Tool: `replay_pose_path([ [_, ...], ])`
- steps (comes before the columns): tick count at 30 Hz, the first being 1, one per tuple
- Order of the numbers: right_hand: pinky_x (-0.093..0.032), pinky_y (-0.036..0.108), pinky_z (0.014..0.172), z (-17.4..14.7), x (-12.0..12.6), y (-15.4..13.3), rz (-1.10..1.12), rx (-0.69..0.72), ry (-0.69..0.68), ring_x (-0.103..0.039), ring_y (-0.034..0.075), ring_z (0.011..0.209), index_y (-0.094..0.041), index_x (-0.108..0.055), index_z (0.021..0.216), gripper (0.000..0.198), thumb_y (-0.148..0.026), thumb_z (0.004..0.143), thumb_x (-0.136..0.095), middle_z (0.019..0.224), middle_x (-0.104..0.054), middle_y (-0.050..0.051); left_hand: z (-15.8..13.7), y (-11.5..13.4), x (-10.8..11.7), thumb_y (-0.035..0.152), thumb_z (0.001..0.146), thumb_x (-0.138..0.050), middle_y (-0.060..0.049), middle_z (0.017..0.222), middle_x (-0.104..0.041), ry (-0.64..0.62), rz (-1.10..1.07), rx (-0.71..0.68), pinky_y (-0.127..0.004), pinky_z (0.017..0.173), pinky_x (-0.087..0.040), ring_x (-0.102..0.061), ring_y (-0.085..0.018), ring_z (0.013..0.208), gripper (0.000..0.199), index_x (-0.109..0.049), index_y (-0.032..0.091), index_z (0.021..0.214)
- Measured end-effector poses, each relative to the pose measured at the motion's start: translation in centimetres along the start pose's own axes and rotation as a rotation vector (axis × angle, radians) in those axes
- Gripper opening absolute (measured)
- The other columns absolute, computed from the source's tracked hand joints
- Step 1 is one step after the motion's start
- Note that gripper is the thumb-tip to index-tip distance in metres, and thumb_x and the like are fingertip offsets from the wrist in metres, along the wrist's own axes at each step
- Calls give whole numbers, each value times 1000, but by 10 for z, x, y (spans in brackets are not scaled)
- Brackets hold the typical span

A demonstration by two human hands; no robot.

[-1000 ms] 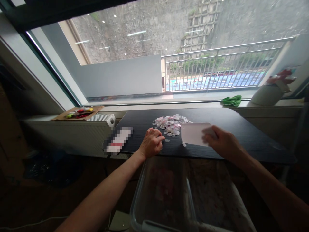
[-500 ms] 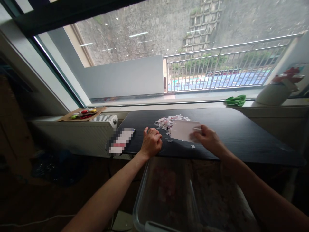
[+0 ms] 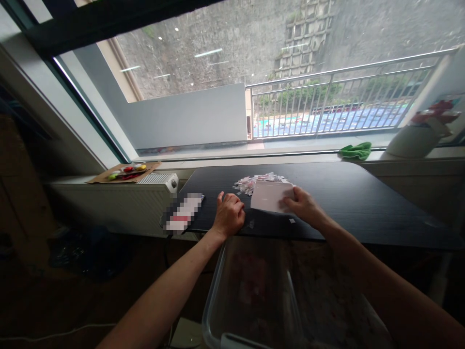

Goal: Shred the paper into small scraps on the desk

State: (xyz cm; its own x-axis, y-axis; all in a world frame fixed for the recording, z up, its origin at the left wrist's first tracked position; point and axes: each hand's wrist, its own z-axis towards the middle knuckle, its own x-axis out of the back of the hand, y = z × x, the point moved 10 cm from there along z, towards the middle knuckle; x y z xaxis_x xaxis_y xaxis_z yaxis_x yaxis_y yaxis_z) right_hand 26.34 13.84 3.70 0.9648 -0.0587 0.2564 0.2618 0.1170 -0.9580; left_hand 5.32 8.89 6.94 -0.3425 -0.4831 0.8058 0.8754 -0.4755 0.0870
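The right hand [image 3: 303, 207] grips a white card [image 3: 271, 196] by its right edge, the fingers pressed onto its face and the thumb tucked out of sight behind or beneath it, so how the thumb bears on the card cannot be told. The card stands tilted on the black table [image 3: 363, 194], its lower edge near the tabletop, right in front of a pile of small paper scraps [image 3: 254, 182], pink and white, which it partly hides; only the left and far parts of the pile show above and beside it. The left hand [image 3: 228, 213] rests on the table close to its near edge, just left of the card, fingers curled in together in a loose fist; whether anything is pinched inside cannot be made out. A few loose scraps [image 3: 290, 221] lie on the table between and beside the two hands. Below the table edge, under the hands, sits a clear plastic bin [image 3: 214, 305], its contents blurred and dim, its lower part cut off by the frame. A blurred-out flat item [image 3: 182, 212] lies at the table's left end. On the sill are a green cloth [image 3: 356, 150], a white pot [image 3: 410, 140] and a cardboard tray [image 3: 123, 172] with coloured bits too small to identify.
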Motion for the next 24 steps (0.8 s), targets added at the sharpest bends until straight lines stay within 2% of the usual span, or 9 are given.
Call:
replay_pose_path([
  [4, -52, 24, 53, -12, -1, 4, 28, -101, -89, -64, 14, 59, -18, -60, 78, 13, -13, 66, -63, 68, -67, 0, 0, 1, 0, 13, 78, -51, -5, 87, -64, 5, -6, -8, -54, 109, -27, -56, -23, 99, 16, -66, 19, 77],
  [7, -53, 23, 55, -18, 6, 2, 59, -145, -67, -64, 14, 60, -18, -61, 82, 16, -11, 68, -61, 70, -68, 0, 0, 1, 0, 13, 78, -51, -5, 86, -64, 7, -7, -11, -54, 109, -27, -57, -23, 98, 16, -65, 19, 76],
  [11, -52, 23, 53, -19, 5, 2, 45, -156, -44, -64, 14, 60, -18, -61, 80, 16, -9, 66, -61, 70, -69, 0, 0, 1, 0, 13, 78, -51, -5, 85, -64, 4, -6, -7, -54, 110, -26, -56, -23, 97, 16, -65, 20, 75],
  [16, -53, 23, 55, -26, -10, 7, 73, -160, -144, -65, 15, 61, -19, -62, 76, 14, -14, 64, -64, 69, -70, 0, 0, 1, -1, 13, 78, -51, -5, 87, -64, -8, -12, -5, -53, 110, -27, -56, -23, 98, 16, -66, 20, 76],
  [24, -54, 27, 58, -34, -10, 5, 64, -117, -240, -66, 17, 64, -20, -61, 74, 15, -22, 61, -67, 71, -71, 0, 0, 1, -1, 12, 78, -50, -5, 87, -64, 0, -9, 1, -53, 110, -27, -56, -22, 97, 19, -67, 21, 76],
])
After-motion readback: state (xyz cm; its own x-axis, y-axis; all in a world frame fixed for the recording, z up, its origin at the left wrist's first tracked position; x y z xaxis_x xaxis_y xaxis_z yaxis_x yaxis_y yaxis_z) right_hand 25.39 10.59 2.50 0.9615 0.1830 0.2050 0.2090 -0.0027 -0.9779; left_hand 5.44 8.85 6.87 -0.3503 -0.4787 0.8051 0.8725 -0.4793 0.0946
